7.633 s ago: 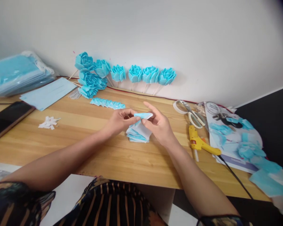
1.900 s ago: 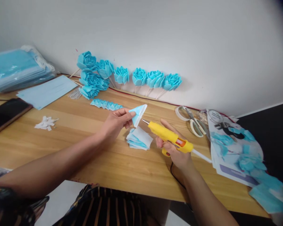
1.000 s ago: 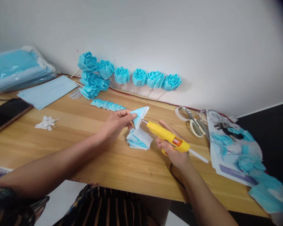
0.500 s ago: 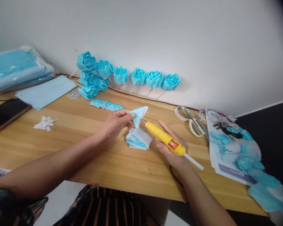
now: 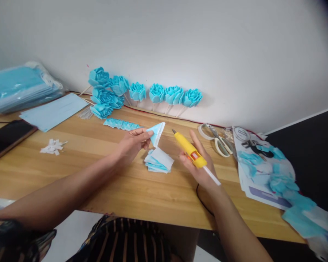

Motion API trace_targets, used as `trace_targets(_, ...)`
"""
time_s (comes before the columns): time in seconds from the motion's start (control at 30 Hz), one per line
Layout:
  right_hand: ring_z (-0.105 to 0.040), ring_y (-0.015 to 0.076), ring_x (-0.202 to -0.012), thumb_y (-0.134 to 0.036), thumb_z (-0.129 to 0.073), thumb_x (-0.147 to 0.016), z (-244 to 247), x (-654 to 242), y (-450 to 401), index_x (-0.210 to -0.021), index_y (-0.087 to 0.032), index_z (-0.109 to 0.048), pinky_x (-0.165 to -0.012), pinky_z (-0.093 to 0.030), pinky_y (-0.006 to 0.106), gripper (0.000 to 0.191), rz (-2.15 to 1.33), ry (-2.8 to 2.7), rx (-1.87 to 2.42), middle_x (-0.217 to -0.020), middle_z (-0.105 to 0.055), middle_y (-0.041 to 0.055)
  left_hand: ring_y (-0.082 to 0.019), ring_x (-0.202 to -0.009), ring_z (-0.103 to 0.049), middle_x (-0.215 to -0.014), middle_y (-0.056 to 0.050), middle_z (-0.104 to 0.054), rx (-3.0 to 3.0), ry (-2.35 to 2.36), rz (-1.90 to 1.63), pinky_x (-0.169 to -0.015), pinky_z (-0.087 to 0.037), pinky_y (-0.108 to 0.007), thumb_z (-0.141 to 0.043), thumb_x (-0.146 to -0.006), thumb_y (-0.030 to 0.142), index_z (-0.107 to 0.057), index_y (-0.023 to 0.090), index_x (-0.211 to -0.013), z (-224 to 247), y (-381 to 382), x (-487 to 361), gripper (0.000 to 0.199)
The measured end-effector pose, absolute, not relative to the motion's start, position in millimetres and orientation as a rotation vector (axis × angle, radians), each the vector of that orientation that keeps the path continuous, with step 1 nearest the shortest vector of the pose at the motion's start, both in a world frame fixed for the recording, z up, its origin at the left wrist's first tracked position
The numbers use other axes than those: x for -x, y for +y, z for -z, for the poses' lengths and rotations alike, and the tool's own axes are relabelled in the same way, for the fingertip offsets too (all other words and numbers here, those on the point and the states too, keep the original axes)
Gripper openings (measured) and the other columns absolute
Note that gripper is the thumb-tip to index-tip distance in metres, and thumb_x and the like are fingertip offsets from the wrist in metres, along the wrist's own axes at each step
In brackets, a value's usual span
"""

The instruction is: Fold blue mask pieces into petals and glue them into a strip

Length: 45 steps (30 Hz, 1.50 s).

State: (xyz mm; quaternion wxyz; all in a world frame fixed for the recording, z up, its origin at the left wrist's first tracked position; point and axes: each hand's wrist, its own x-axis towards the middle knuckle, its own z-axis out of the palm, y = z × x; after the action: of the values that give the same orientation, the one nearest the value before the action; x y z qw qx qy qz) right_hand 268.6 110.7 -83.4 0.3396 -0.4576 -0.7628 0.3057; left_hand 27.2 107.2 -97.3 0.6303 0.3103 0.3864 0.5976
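My left hand [image 5: 138,140] pinches a folded light-blue fabric petal [image 5: 156,133] between thumb and fingers, its white edge facing right. Closed around a yellow glue gun [image 5: 190,148] is my right hand [image 5: 200,169]; a white glue stick [image 5: 211,175] juts from the gun's back end. The metal nozzle points up and left, apart from the petal. Below the petal, a small stack of blue and white fabric squares [image 5: 159,160] lies on the wooden table [image 5: 120,196]. Behind my left hand sits a row of folded blue petals [image 5: 123,124], partly covered by the fingers.
Several blue flowers on sticks [image 5: 156,93] lean along the wall. At right are scissors [image 5: 221,143], a tape roll [image 5: 206,131] and blue scraps on papers [image 5: 282,182]. At left lie a phone [image 5: 9,136], white scraps [image 5: 53,146], blue sheets [image 5: 54,111] and a plastic-wrapped pack [image 5: 19,87].
The glue gun's nozzle has drawn away from the petal's edge, leaving a gap between them. My left hand still holds the petal. The whole view has shifted slightly.
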Motion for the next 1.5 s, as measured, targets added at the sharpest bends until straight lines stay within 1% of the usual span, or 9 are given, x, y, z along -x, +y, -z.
trace_targets(0.13,-0.071,0.0221,-0.083,-0.033,-0.058,-0.090,76.8,-299.8,116.2,-0.163,-0.023,-0.014,-0.078,-0.057,0.038,0.086,-0.589,-2.175,1.370,-0.104,-0.073,0.0067,-0.007,-0.052,-0.048,-0.057,0.001,-0.056,-0.741,0.867,-1.373,-0.051,-0.037,-0.021,-0.085,-0.069,0.033,-0.063,0.014,-0.062,98.3,107.7,-26.8,0.030)
trace_targets(0.27,-0.063,0.0375,-0.124,-0.026,-0.057,-0.084,81.8,-374.6,115.7,-0.158,-0.018,-0.033,-0.098,-0.054,0.054,0.078,-0.298,-2.439,1.526,-0.139,-0.063,0.0187,-0.007,-0.052,-0.048,-0.057,0.001,-0.057,-0.766,0.840,-1.377,-0.051,-0.037,-0.020,-0.085,-0.070,0.035,-0.062,0.014,-0.063,97.7,107.4,-27.0,0.032)
trace_targets(0.4,-0.073,0.0422,-0.100,-0.028,-0.068,-0.074,81.3,-445.9,114.1,-0.140,-0.024,-0.060,-0.084,-0.060,0.056,0.067,-0.320,-2.564,1.595,-0.112,-0.075,0.0172,-0.006,-0.051,-0.048,-0.057,0.001,-0.057,-0.762,0.831,-1.370,-0.051,-0.038,-0.020,-0.085,-0.071,0.034,-0.061,0.014,-0.064,94.9,105.7,-28.0,0.032)
trace_targets(0.47,-0.071,0.0441,-0.106,-0.030,-0.065,-0.078,69.6,-453.5,111.2,-0.131,-0.027,-0.067,-0.089,-0.058,0.060,0.053,-0.233,-2.550,1.564,-0.114,-0.075,0.0157,-0.006,-0.051,-0.048,-0.056,0.002,-0.056,-0.765,0.822,-1.371,-0.051,-0.038,-0.020,-0.085,-0.071,0.033,-0.060,0.014,-0.063,94.0,105.0,-28.3,0.032)
trace_targets(0.57,-0.061,0.0425,-0.127,-0.037,-0.057,-0.091,43.5,-417.2,104.6,-0.139,-0.024,-0.060,-0.105,-0.049,0.062,0.050,-0.149,-2.503,1.442,-0.136,-0.065,0.0164,-0.007,-0.051,-0.048,-0.056,0.002,-0.056,-0.775,0.824,-1.376,-0.050,-0.038,-0.019,-0.085,-0.071,0.032,-0.060,0.015,-0.064,94.3,104.7,-28.5,0.031)
trace_targets(0.67,-0.059,0.0342,-0.132,-0.037,-0.053,-0.096,25.8,-346.8,102.1,-0.148,-0.026,-0.048,-0.110,-0.046,0.057,0.053,-0.277,-2.383,1.349,-0.139,-0.064,0.0119,-0.007,-0.050,-0.048,-0.056,0.002,-0.057,-0.798,0.855,-1.363,-0.050,-0.037,-0.020,-0.083,-0.071,0.031,-0.061,0.014,-0.064,95.6,104.8,-28.6,0.029)
trace_targets(1.0,-0.065,0.0176,-0.091,-0.032,-0.065,-0.084,48.4,-213.5,144.2,-0.139,-0.025,-0.057,-0.085,-0.055,0.035,0.055,-1.131,-1.955,0.907,-0.100,-0.067,0.0037,-0.007,-0.051,-0.048,-0.058,0.002,-0.059,-0.970,0.910,-1.354,-0.052,-0.038,-0.020,-0.081,-0.072,0.037,-0.070,0.014,-0.073,101.3,105.9,-29.3,0.026)
trace_targets(1.17,-0.055,0.0126,-0.074,-0.029,-0.068,-0.078,56.8,-206.0,149.7,-0.125,-0.023,-0.066,-0.070,-0.049,0.027,0.047,-1.197,-1.770,0.892,-0.081,-0.055,-0.0023,-0.007,-0.052,-0.048,-0.058,0.002,-0.061,-1.008,0.933,-1.307,-0.052,-0.038,-0.020,-0.083,-0.069,0.041,-0.071,0.014,-0.072,100.4,105.0,-29.8,0.030)
trace_targets(1.5,-0.055,0.0120,-0.074,-0.028,-0.068,-0.080,62.9,-213.5,147.4,-0.126,-0.024,-0.063,-0.069,-0.047,0.026,0.047,-1.233,-1.718,0.876,-0.082,-0.055,-0.0026,-0.008,-0.055,-0.051,-0.064,0.001,-0.063,-1.049,0.939,-1.281,-0.052,-0.039,-0.020,-0.078,-0.078,0.043,-0.077,0.015,-0.093,104.2,107.7,-25.2,0.031)
